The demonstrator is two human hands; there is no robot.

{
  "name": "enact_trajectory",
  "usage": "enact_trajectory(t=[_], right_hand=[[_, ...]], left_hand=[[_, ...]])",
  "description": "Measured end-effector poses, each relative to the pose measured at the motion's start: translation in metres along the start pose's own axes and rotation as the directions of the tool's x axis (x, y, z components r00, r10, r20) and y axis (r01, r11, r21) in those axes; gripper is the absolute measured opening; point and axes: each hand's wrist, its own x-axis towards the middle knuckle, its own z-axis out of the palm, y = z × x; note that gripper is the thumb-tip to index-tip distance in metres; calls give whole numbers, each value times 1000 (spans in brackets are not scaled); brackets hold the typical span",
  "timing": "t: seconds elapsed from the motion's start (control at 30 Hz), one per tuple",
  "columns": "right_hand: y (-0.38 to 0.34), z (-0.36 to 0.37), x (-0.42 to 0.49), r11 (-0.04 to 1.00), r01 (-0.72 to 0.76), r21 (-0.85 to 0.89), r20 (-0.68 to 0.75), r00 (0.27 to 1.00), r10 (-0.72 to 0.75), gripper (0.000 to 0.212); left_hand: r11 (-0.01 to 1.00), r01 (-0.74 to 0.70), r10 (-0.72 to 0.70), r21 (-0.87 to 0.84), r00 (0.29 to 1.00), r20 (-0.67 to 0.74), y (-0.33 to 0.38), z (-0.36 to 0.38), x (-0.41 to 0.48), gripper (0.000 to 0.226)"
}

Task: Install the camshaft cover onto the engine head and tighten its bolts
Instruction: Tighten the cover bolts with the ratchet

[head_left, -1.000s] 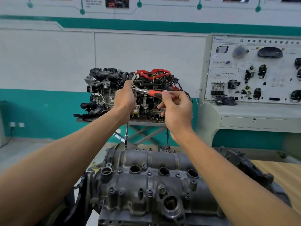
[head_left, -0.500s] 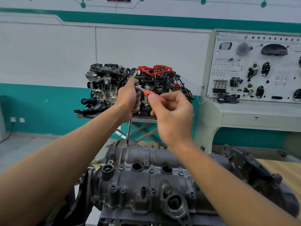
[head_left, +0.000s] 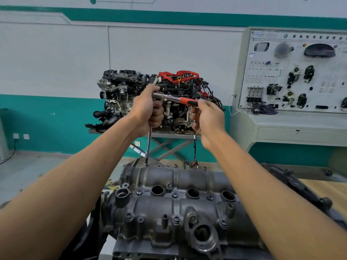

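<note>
- Tightening is judged the step in hand: the camshaft cover lies in place at lower centre, below both hands and nearer the viewer, with several bolts seated.
- Left hand is clenched round the top of the extension bar, which runs near-vertically down to the cover's far left edge.
- Right hand grasps the red handle of the ratchet; the handle's axis is roughly horizontal, pointing right.
- The coming swing pivots on the bar; the left hand sits directly above the fastening point.
</note>
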Motion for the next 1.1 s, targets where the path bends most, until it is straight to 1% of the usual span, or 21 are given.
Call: enact_trajectory(t=[0.03,0.1,0.17,0.27,0.43,0.5,0.57,0.6,0.67,0.7,0.73,0.8,0.87,0.9,0.93,0.97,1.0,1.03,1.1], right_hand=[[1,0,-7,994,104,-17,-6,995,-104,12],[-1,3,-23,956,294,-20,-20,956,-294,12],[-5,12,-39,910,414,-31,-43,909,-415,18],[-7,23,-61,839,534,-101,-52,840,-541,23],[-5,31,-83,767,629,-122,-34,770,-637,20],[-5,30,-87,754,644,-131,-6,760,-650,18],[-8,24,-85,754,640,-149,50,767,-640,18],[-11,21,-82,758,632,-162,80,774,-628,19],[-18,13,-72,770,609,-192,116,793,-598,19],[-19,10,-66,781,592,-201,116,806,-581,18],[-20,8,-59,794,573,-203,104,819,-564,17],[-18,6,-48,831,525,-183,76,850,-521,15],[-14,9,-40,870,472,-147,57,882,-469,13],[-12,11,-38,886,445,-129,40,895,-444,13],[-10,12,-36,899,424,-110,22,905,-425,12],[-8,13,-34,907,410,-100,10,911,-411,12],[-7,14,-31,911,400,-100,9,916,-401,10],[-7,14,-29,916,386,-109,20,922,-386,8],[-8,14,-26,927,352,-128,38,936,-350,9]], left_hand=[[1000,-5,4,-22,1000,-13,0,-4,2,49],[998,-19,17,-52,999,-29,-1,-9,4,51],[997,-40,37,-62,998,-46,-3,-11,4,50],[997,-55,52,-60,997,-48,-2,-12,5,50],[997,-67,64,-41,996,-61,0,-10,4,52],[997,-75,72,-38,995,-67,0,-11,3,54],[997,-77,75,-32,996,-48,-2,-15,1,58],[997,-69,69,-32,998,-1,-7,-19,-3,62],[999,-32,33,-5,989,145,-26,-33,-14,72],[999,-13,5,42,983,182,-40,-41,-22,74],[995,12,-31,104,983,183,-53,-47,-28,73],[971,57,-94,233,984,149,-74,-50,-37,60],[949,63,-82,310,995,48,-82,-39,-38,38],[945,85,-77,317,996,-37,-85,-33,-34,40],[943,130,-89,307,986,-144,-87,-26,-28,47],[941,175,-108,289,967,-232,-90,-22,-22,47],[940,201,-121,276,952,-280,-91,-19,-17,40],[935,217,-131,280,946,-296,-90,-16,-13,32],[907,242,-125,344,936,-328,-87,-14,-7,23]])
